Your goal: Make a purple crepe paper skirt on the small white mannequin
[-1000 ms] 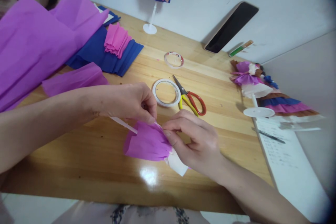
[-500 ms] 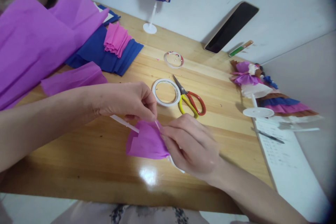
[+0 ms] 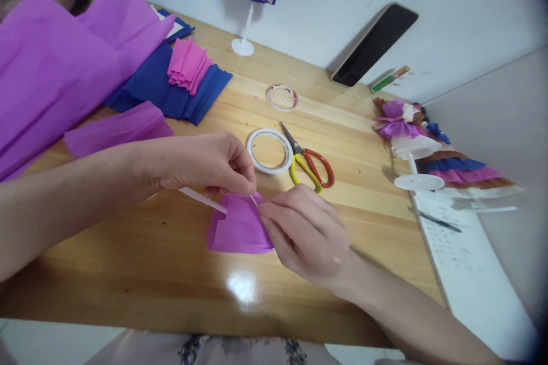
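**Two pinches at the far edge of the purple paper [image 3: 237, 231]**

Taking the white tape roll [image 3: 270, 170] as my landmark, the gathered purple paper lies on the near side of it, a little to its left, on the wooden surface [image 3: 171, 268]. Its long axis slants: the white stick [image 3: 202, 199] pokes out at the far-left end, and the other end points toward me and to the right.

My left hand [image 3: 222, 162] sits just left of the roll, thumb and fingertips closed on a thin white strip [image 3: 254, 200]. My right hand [image 3: 308, 234], nearer me than the roll, appears to pinch the strip's other end and covers the paper's right end, so it is the closer hand there. The scissors [image 3: 300, 150] lie just right of the roll.
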{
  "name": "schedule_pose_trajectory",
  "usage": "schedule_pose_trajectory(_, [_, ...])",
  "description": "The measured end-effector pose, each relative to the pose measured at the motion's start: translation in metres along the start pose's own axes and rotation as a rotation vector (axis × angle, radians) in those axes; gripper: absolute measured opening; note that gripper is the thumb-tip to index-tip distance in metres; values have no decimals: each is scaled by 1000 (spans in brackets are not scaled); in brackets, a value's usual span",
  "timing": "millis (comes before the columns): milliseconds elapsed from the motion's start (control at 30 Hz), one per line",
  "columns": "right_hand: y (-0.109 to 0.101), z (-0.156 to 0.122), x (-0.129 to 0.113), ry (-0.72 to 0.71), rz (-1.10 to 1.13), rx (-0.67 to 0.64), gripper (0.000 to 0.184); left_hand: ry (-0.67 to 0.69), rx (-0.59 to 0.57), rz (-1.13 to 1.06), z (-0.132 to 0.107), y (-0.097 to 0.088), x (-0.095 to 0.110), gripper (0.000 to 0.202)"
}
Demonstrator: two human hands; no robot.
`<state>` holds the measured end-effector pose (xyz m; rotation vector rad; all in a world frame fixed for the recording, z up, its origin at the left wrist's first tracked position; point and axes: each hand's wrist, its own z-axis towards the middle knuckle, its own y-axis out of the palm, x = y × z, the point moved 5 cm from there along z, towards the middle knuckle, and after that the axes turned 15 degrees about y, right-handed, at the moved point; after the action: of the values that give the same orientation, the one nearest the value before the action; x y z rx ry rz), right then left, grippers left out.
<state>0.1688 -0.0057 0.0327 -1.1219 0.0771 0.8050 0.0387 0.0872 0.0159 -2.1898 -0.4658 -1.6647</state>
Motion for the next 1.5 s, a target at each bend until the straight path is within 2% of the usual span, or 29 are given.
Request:
schedule_pose_trajectory(367, [-4,2,-1,13,0,44,15,-8,1,53,0,0,3,13])
schedule_pose_trajectory(800, [0,1,3,20,-47,31,13,-21,12,27,-1,-1,0,17])
schedule_pose_trajectory(933, [0,1,3,14,-47,38,13,-9,33,80,1,0,-3,9])
schedule_pose_trajectory(1200, [-1,2,3,-1,-31,48,11,-10,89,247,3,0,-5,9])
schedule_pose_trajectory(1500, [-2,0,-1,-57,-95,49,16,-22,114,273,3,-2,-4,9])
